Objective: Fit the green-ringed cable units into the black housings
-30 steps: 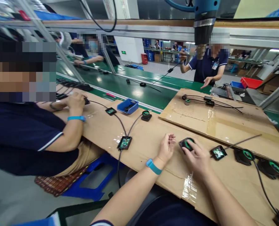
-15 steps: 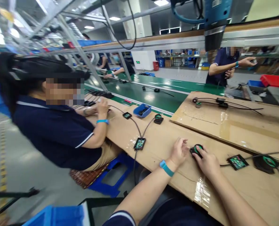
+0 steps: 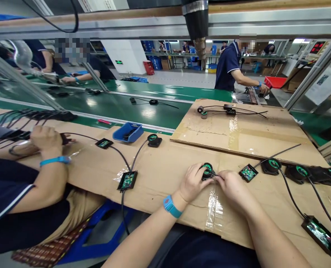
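Left hand (image 3: pixel 192 181) and right hand (image 3: pixel 230 185) closed together on a round black puck with green ring (image 3: pixel 207 171), pinned against the cardboard-covered tabletop (image 3: pixel 165 167). Just right: small circuit board (image 3: pixel 248 172) on a black cable (image 3: pixel 277 153). Farther left: blue tray (image 3: pixel 128 132), co-worker's hand (image 3: pixel 46 138).

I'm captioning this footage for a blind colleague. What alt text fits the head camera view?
Two bare hands, left hand and right hand, meet on a round black part with a green ring on a cardboard-covered bench. A co-worker's hand works at the left, beyond it a green conveyor belt.
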{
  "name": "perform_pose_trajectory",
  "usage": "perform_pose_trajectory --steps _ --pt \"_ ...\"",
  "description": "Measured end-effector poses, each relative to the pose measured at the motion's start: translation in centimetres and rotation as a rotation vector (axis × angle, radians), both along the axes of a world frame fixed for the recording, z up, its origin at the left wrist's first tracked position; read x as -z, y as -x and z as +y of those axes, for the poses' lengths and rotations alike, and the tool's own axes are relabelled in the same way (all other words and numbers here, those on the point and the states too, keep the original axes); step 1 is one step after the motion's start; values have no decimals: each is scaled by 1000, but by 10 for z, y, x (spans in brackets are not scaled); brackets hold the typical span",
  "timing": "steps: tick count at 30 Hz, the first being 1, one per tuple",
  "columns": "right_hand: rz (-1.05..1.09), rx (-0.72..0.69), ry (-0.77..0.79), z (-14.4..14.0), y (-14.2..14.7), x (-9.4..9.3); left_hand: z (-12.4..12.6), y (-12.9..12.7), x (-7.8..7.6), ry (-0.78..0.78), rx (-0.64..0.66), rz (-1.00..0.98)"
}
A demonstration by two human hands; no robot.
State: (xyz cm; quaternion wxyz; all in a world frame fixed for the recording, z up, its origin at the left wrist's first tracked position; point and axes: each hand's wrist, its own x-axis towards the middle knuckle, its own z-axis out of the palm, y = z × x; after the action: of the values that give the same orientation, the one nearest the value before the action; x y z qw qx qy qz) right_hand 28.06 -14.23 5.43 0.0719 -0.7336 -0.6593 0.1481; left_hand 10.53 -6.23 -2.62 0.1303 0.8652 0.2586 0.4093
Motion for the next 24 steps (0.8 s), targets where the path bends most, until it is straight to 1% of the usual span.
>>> perform_pose_trajectory --steps 6,13,18,24 --pt "19 13 81 0 6 -4 -1 -1 3 -2 -39 41" --pt "112 55 157 3 13 3 0 -5 0 129 -26 5" --pt "107 7 111 -2 14 -4 -3 -5 2 140 -41 -44" --pt "95 -7 101 -5 14 -12 -7 -2 4 104 -54 -12"
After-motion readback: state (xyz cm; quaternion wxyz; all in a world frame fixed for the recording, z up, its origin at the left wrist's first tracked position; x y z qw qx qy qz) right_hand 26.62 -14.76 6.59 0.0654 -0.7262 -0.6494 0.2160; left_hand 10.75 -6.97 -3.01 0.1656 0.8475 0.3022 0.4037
